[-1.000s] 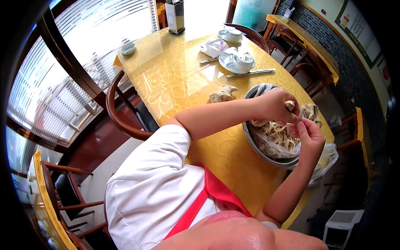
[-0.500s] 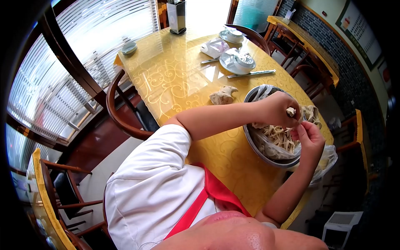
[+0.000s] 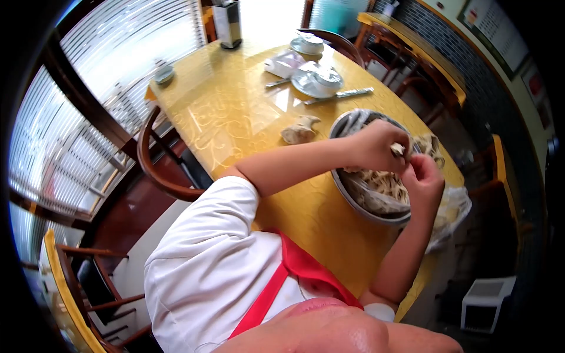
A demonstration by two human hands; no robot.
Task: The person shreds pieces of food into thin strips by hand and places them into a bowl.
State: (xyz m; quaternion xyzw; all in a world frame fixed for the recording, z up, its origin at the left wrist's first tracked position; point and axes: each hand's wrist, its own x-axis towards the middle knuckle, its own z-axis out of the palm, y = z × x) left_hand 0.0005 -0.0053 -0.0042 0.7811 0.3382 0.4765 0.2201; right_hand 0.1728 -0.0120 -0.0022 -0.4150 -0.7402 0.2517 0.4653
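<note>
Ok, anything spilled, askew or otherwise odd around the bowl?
Two things look slightly stray: one pale lump lies bare on the tabletop, apart from the bowl, and pale strips sit outside its rim. No breakage shows.

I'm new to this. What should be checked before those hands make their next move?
1. Left hand gripping the pale piece: ok, its end shows at the fist.
2. Hands close together: ok, the right hand is at the left's fingers.
3. Right hand's own hold: cannot tell, its fingers hide it.
4. Bowl on the table: ok.
5. Pale lump outside the bowl: ok, on the table.
</note>
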